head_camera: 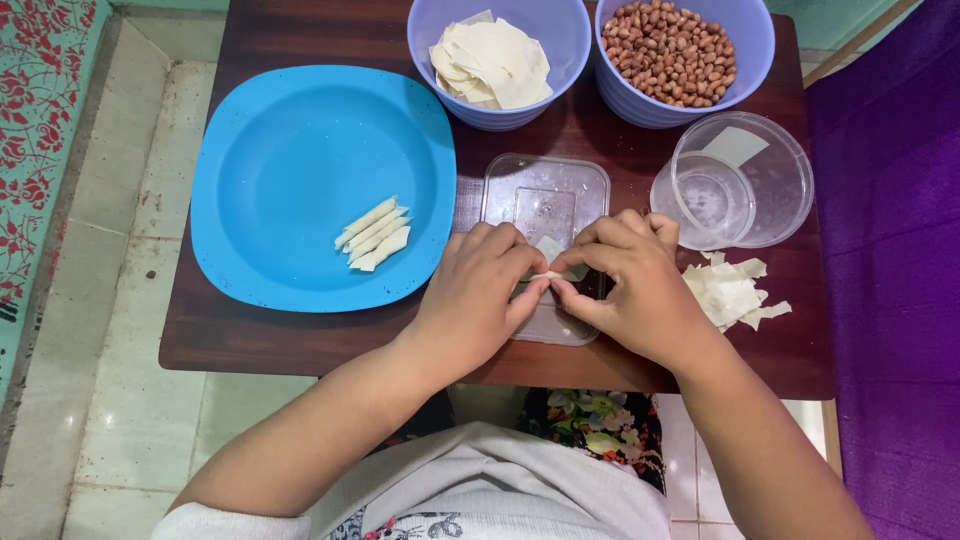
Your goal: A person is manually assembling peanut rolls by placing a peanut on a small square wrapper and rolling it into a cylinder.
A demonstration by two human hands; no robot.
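My left hand (480,290) and my right hand (630,285) meet over a clear plastic lid (545,195) on a dark wooden table (250,330). Together their fingertips pinch a small pale dough wrapper (549,258), partly rolled and mostly hidden by the fingers. A blue plate (290,150) to the left holds several finished thin rolls (373,234). Beyond the hands stand a lilac bowl of wrapper sheets (495,60) and a lilac bowl of peanuts (668,50).
A clear round container (740,180) with a small cup and a wrapper piece inside sits at the right. A loose pile of wrapper scraps (730,292) lies beside my right hand. Tiled floor lies left of the table, purple cloth to the right.
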